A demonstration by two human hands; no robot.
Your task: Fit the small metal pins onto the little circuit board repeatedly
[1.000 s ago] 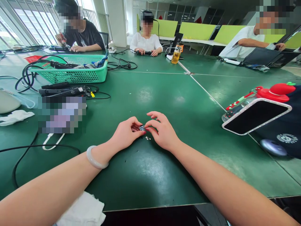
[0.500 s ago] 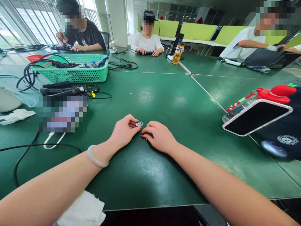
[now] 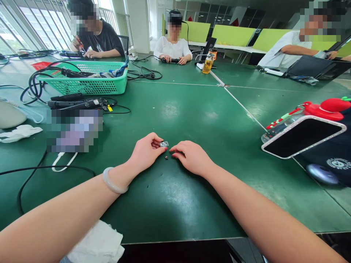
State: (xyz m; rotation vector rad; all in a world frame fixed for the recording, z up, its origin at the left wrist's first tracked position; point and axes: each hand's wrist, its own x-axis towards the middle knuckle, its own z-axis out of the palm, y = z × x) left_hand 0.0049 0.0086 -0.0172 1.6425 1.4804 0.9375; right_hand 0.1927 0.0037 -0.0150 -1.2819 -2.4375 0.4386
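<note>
My left hand (image 3: 146,150) is closed, pinching a small flat rectangular piece (image 3: 163,144) with a black and silvery-white pattern between thumb and fingers. Its exact kind is too small to tell. Just to the right, my right hand (image 3: 192,157) hovers at the tabletop with curved fingers, thumb and index tips slightly apart and nothing visible between them. On the green table (image 3: 175,204), below and between the fingertips, lies a tiny dark and coppery bit (image 3: 166,157), touched by neither hand.
A green plastic basket (image 3: 87,86) with cables stands at the back left, black devices (image 3: 79,103) before it. A phone (image 3: 304,137) leans against a red-topped bottle (image 3: 329,109) at right. White tissues (image 3: 95,243) lie near the front edge. Several people sit around the table.
My right hand has drawn slightly right, away from the left one. The tiny dark bit, formerly at its fingertips, now lies apart on the table. My left hand keeps its hold.
</note>
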